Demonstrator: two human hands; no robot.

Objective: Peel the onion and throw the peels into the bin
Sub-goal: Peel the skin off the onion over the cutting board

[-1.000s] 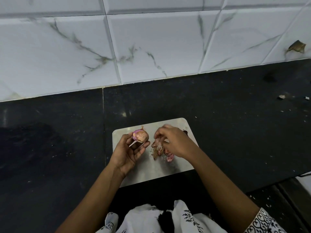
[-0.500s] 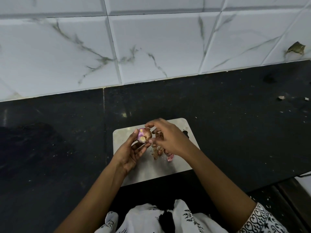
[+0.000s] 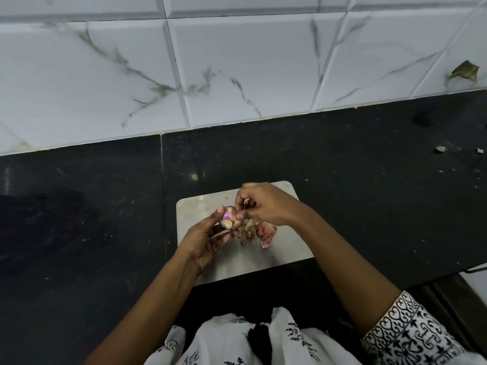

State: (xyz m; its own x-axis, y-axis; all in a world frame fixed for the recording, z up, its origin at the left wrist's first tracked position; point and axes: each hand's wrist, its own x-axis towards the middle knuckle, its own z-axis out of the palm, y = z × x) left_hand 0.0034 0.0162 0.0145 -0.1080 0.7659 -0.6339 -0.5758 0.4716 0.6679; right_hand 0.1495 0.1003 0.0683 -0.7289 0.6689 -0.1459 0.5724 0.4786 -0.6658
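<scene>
Looking down from the head view, saw the onion (image 3: 228, 217) just left of the frame's centre, held over the board (image 3: 195, 209) and gripped in the left hand (image 3: 205, 241), thumb on its left side, curled fingers beneath. Noted purple skin with pale yellow patches on the side facing up. Found the right hand (image 3: 266, 205) just right of it, fingers bent, fingertips pinching at the onion's right edge; could not tell whether a strip of skin sat between them. Found both hands close together, meeting at the onion, over the upper half of the board. Spotted a small heap of peels (image 3: 259, 231), pink and brown, lying on the board just below the right hand and just right of the left fingers, apart from the onion. Made out the pale board lying flat on the dark counter (image 3: 79, 206), with white veined tiles (image 3: 250, 69) filling the upper frame. Marked a brown scrap (image 3: 464, 71) stuck to the tiles at the upper right, and small crumbs (image 3: 440, 149) on the counter below it. Caught a patterned sleeve (image 3: 411, 330) at the lower right and white printed cloth (image 3: 232, 341) along the bottom edge.
</scene>
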